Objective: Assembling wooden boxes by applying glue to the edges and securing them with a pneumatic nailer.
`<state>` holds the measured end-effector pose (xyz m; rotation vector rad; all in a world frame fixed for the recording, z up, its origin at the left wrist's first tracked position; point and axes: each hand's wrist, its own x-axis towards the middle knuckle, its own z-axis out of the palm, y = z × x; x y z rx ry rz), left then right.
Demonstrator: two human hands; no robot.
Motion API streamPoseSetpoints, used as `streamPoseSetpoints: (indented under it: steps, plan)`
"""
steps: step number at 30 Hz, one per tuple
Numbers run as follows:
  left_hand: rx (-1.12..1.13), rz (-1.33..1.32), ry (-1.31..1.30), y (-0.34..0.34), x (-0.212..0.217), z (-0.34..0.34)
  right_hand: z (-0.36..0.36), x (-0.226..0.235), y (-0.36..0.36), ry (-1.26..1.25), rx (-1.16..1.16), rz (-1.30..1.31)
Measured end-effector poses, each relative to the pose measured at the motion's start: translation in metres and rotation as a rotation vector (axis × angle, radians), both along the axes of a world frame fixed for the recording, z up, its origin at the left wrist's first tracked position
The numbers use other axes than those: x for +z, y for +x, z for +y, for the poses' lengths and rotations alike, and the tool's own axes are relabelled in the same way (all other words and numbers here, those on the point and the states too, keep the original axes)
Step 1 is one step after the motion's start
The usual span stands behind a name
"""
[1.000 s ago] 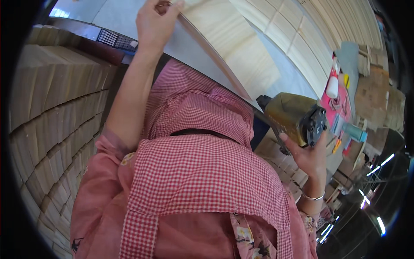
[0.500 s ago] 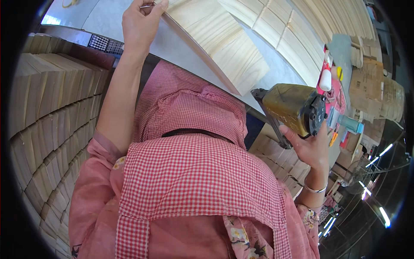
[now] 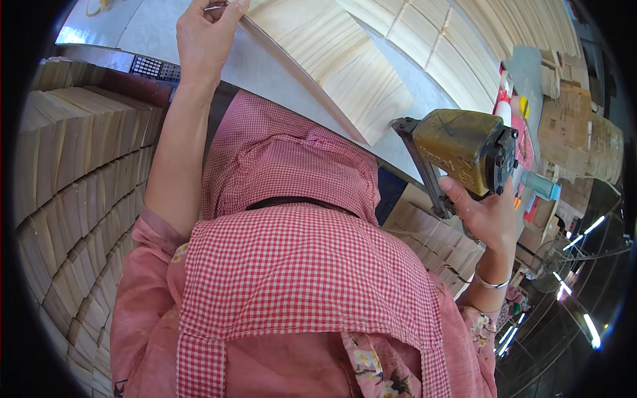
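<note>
So, left hand (image 3: 207, 36) pinches the wooden board (image 3: 335, 63), right hand (image 3: 483, 217) wraps the nail gun (image 3: 461, 142); I'd keep its nose (image 3: 402, 126) square.

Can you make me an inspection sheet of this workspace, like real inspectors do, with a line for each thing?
Surface: pale, smooth tabletop, with rows of wooden strips toward its far side.
Job's things: one flat wooden board; a brownish nail gun, its nose by the board's right end, contact unclear.
Clutter: yellow ring and teal cylinder off to the right.
Hands: left hand curled at the board's upper-left end, grip unclear; right hand wrapped around the nail gun.
Cables: nothing seen for certain.
Surroundings: stacked wood on the left, cardboard and bright lights on the right.
</note>
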<state>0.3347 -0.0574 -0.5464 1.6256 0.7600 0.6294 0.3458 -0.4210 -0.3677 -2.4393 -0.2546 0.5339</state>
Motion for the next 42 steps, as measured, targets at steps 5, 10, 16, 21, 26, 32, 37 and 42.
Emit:
streamPoseSetpoints:
  steps: [5, 10, 16, 21, 26, 32, 37, 42]
  plan:
    - [0.003, -0.01, -0.016, 0.0, -0.001, 0.0, 0.002, 0.002, 0.003, -0.039, 0.037, -0.008]
    - [-0.032, -0.048, -0.017, 0.001, -0.005, 0.005, 0.004, 0.001, -0.002, -0.07, -0.033, 0.023]
    - [-0.08, 0.06, 0.384, -0.004, 0.012, 0.008, -0.002, 0.0, -0.017, -0.056, -0.102, -0.043]
    - [-0.456, 0.071, 0.915, 0.01, 0.03, 0.009, -0.02, 0.001, -0.028, -0.024, -0.168, -0.102]
    - [-1.054, -0.413, 1.324, 0.053, 0.047, -0.042, -0.031, -0.002, -0.034, 0.037, -0.199, -0.087]
    - [-0.922, -0.105, 1.303, 0.038, 0.042, -0.114, -0.041, 0.003, -0.04, 0.081, -0.333, -0.064]
    - [-0.787, -0.053, 1.217, 0.035, 0.042, -0.153, -0.048, 0.002, -0.031, 0.029, -0.385, -0.063]
    - [-0.778, -0.032, 1.204, 0.034, 0.04, -0.159, -0.044, -0.002, -0.023, -0.005, -0.404, -0.006]
